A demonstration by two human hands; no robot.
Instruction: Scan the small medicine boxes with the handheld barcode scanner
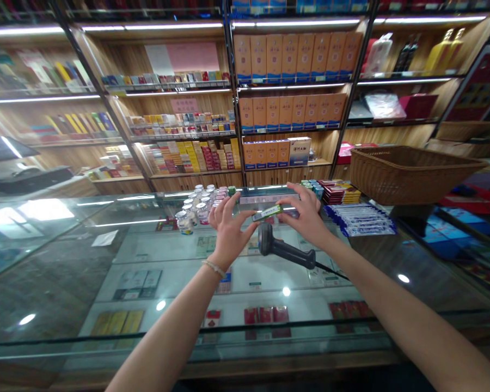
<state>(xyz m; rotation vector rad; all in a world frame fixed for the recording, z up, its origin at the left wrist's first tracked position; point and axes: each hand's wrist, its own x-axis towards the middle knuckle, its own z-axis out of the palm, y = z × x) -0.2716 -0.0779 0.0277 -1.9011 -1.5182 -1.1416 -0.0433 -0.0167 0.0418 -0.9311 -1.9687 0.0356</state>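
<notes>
A small green and white pack, slim like a chewing gum pack [268,212], is held level above the glass counter [175,305]. My left hand [231,227] pinches its left end between thumb and forefinger, and my right hand [304,212] pinches its right end the same way. Printing shows on the side facing me, too small to read. Just below the pack, a dark grey barcode scanner [288,250] lies on the glass, its head toward the left and its cable running off to the right. Neither hand touches the scanner.
White-lidded jars [184,222] stand left of my hands. Blue-and-white packets [359,219] and red boxes [335,191] lie to the right, near a wicker basket [412,169]. Behind the counter, shelves carry orange boxes [289,57]. A paper slip [105,238] lies at left.
</notes>
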